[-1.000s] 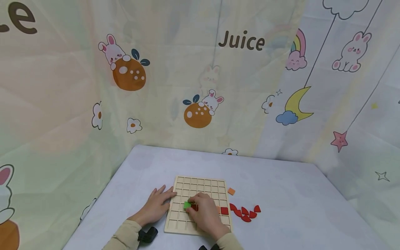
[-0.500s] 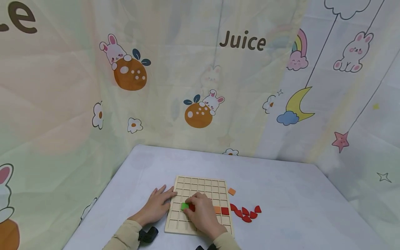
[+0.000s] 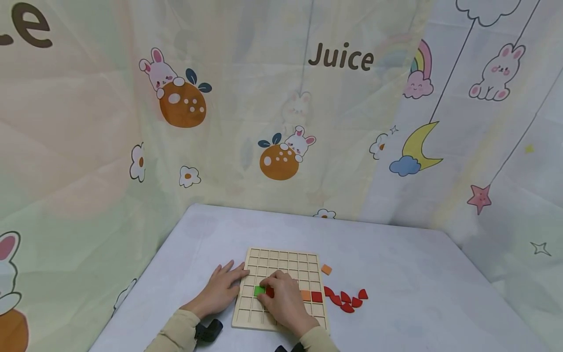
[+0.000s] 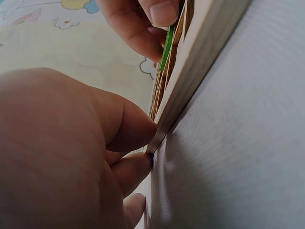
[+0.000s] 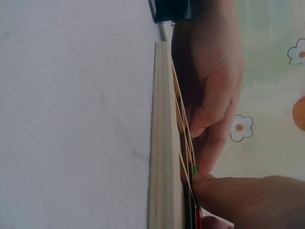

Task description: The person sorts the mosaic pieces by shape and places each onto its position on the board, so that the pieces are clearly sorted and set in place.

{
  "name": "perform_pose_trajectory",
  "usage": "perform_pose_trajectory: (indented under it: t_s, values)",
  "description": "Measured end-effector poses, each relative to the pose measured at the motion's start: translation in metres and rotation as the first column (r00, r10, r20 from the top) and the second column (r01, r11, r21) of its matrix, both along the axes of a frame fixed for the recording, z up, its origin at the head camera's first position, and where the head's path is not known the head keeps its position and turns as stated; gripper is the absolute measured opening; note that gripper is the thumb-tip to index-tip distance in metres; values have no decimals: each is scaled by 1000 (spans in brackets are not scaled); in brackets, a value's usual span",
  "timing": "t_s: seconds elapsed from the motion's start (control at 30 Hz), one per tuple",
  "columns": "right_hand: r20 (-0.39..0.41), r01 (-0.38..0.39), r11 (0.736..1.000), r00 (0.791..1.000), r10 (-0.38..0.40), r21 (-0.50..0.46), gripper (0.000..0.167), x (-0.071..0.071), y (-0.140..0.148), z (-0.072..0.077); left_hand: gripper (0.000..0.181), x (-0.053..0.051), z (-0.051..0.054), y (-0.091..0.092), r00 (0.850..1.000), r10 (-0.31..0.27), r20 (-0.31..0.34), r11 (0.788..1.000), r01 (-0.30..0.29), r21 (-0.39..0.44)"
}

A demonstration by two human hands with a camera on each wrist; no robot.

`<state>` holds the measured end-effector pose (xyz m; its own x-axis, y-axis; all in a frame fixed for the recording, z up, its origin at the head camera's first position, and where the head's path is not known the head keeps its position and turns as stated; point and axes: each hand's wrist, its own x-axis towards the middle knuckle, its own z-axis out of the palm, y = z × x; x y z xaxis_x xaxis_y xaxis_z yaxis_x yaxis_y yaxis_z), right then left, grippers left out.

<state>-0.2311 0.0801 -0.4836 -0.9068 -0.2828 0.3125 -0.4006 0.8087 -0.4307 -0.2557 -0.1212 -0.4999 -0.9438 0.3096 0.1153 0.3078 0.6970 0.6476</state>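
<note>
A wooden grid board (image 3: 281,260) lies on the table. My left hand (image 3: 216,292) rests against its left edge, fingers extended, fingertips touching the rim, as the left wrist view also shows. Over the board, my right hand (image 3: 283,299) pinches a green square tile (image 3: 258,291) between thumb and forefinger, low at a cell near the left side. In the left wrist view the green tile (image 4: 167,47) appears edge-on at the fingertips. A dark red tile (image 3: 270,292) shows partly beneath the right hand. Farther right in that row sit an orange tile (image 3: 305,295) and a red square tile (image 3: 316,297).
Right of the board lie several red curved-edge pieces (image 3: 346,299) and a loose orange square tile (image 3: 326,269). The white table (image 3: 404,274) extends to a printed cloth backdrop (image 3: 228,107). Black wrist cameras (image 3: 208,331) sit at both sleeves.
My right hand and the green tile have shifted slightly left, and the tile now sits over a cell further left. My left hand stays at the board's edge.
</note>
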Motion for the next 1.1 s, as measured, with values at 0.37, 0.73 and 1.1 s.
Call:
perform_pose_trajectory:
  t_s: [0.37,0.73,1.1]
  values:
    - [-33,72,992,997,-75,-106,18,-6,17,0,39,-1,-1,1,1000,13,3,1000,-13,10]
    - [-58,188,964,978,-202,-189,17,-16,52,4,40,0,0,1,1000,14,6,1000,-14,22]
    - [-64,352,911,926,-372,-214,17,-24,87,2,40,1,3,1,1000,10,7,1000,-10,30]
